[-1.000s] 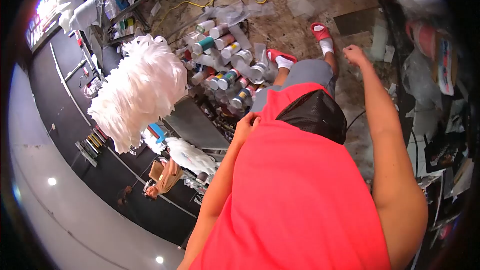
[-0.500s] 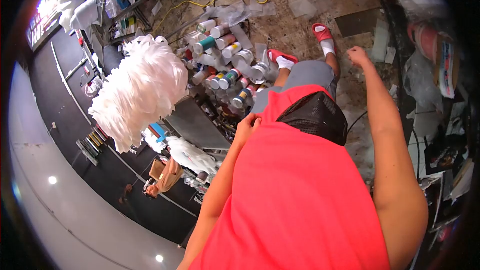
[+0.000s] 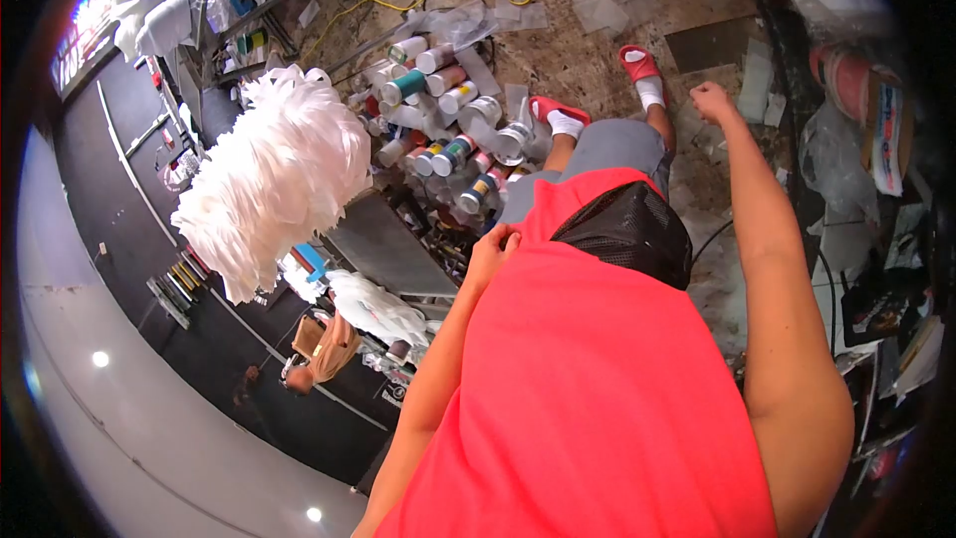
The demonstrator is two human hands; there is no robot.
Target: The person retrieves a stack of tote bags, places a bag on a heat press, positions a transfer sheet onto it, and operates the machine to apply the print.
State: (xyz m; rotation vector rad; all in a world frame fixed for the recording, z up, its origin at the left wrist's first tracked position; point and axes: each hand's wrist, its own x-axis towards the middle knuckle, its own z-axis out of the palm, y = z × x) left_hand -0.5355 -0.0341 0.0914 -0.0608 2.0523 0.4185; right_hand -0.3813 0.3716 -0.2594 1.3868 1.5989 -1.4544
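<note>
My left hand [image 3: 491, 255] is closed beside my waist, its curled fingertips against the edge of the red shirt [image 3: 597, 369]. Whether cloth is pinched in them I cannot tell. Black mesh cloth [image 3: 627, 229] lies over my lap, between the shirt and the grey shorts [image 3: 622, 151]. My right hand [image 3: 711, 103] hangs out ahead at the right in a loose fist, apart from everything, above the stained floor; nothing shows in it. Closest to it is a foot in a red slide sandal [image 3: 640, 64].
Several jars [image 3: 455, 155] lie heaped left of my feet. A big bundle of white feathers or strips [image 3: 279, 174] stands further left, near a dark grey panel [image 3: 388, 244]. A person [image 3: 332, 349] is at the far left. A yellow cord [image 3: 383, 6] and plastic sheets [image 3: 622, 0] lie on the floor.
The view has shifted very slightly, moving the background a little to the left. The far person has turned or bent a little. Both my hands keep nearly the same pose.
</note>
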